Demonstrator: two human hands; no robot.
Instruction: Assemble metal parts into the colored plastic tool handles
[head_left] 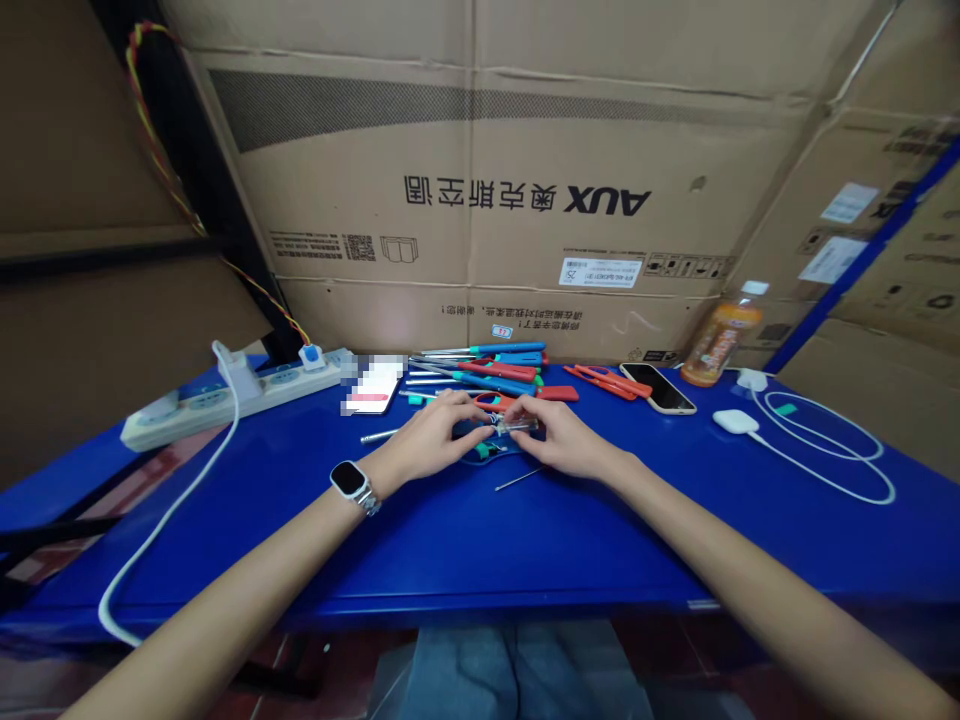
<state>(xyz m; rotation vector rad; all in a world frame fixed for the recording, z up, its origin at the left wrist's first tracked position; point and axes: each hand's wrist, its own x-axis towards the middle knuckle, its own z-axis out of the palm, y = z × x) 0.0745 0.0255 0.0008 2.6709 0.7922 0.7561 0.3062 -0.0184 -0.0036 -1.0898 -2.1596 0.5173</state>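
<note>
Between my two hands is a small clear part, perhaps a lighter's fuel tank. My right hand pinches it from the right, while the fingers of my left hand close on its left end. A thin metal rod points out from under my right hand; its other end is hidden. Green and clear bits lie below my fingertips. Just beyond my hands is a pile of long-necked gas lighters in blue, red and green, with a metal tube left of my left hand.
Orange-red handle shells and a dark phone lie right of the pile. Farther right stand an orange drink bottle and a white charger with cable. At left are a lit phone and a power strip. Cardboard walls the back.
</note>
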